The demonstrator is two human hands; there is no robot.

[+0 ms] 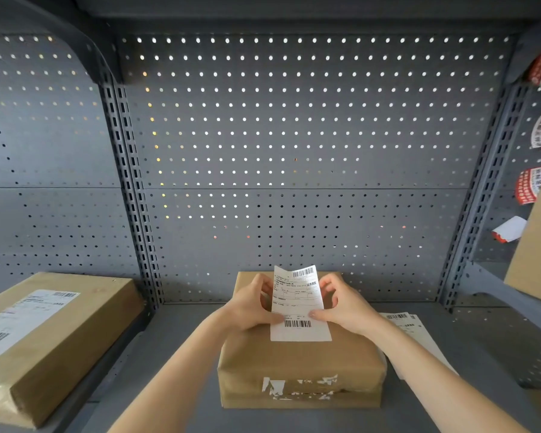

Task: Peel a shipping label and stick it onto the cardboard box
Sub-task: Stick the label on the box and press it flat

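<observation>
Grey pegboard shelving [294,135] is backing a shelf where two hands are working a shipping label [297,303].

Both grips are pinching the label just above the cardboard box [300,364], left hand [253,304] at its left edge, right hand [341,304] at its right; its lower end is lying on the box top. Spare labels [416,329] are lying right of the box, a labelled parcel [47,332] well left.

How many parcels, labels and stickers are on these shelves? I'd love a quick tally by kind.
Brown cardboard boxes: 3, centre, left, right edge
White shipping labels: 3, one held by the left hand and right hand, one on the left box, a sheet behind the centre box
Red-and-white stickers on the grey pegboard: 3
White paper scrap: 1
Total: 10
</observation>
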